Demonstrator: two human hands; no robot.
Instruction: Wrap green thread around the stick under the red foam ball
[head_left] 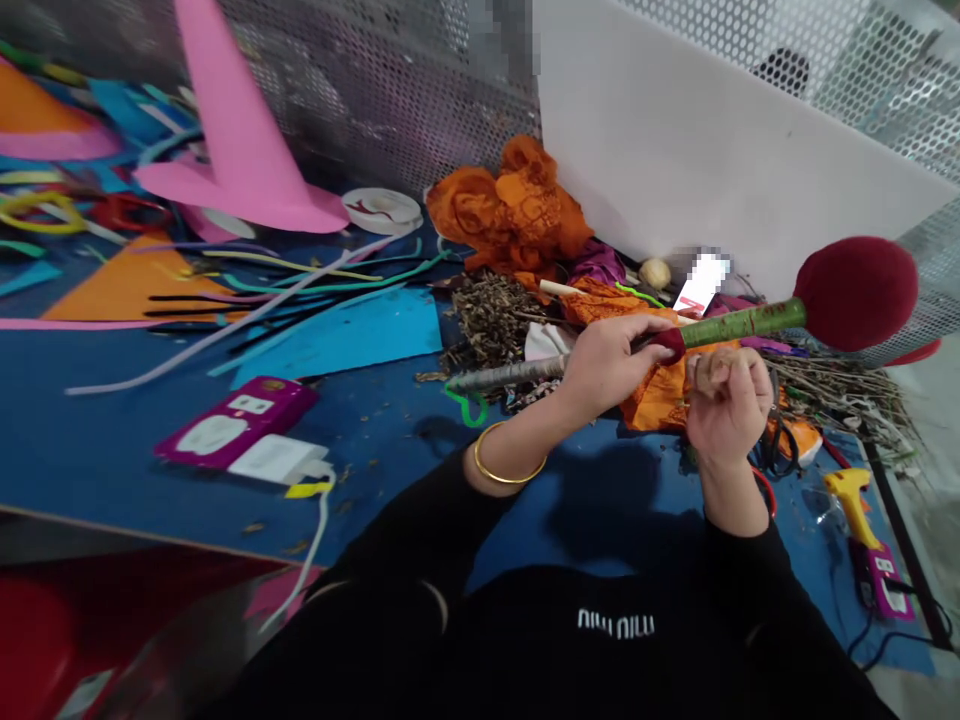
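My left hand [606, 368] is wrapped around a long stick with a round, dark red, cloth-like head, which resembles a mallet [856, 292]. Below that head the shaft is covered in green, while its far left part looks grey. A bit of dark red material shows by my left fingertips. Just under the green section, my right hand [733, 405] is closed in a pinch. Something small and brownish seems to be at its fingertips, but its kind is unclear. Orange cloth [651, 398] lies on the table beneath both hands.
Dried plant bits [487, 325] and dry stems [847, 385] lie behind the hands, near a lit phone [702, 284]. A yellow glue gun [853, 505] stands at right. Purple power strip [236, 425], pink cone hat [240, 150] and colored strips occupy the left. A white panel [697, 130] rises behind.
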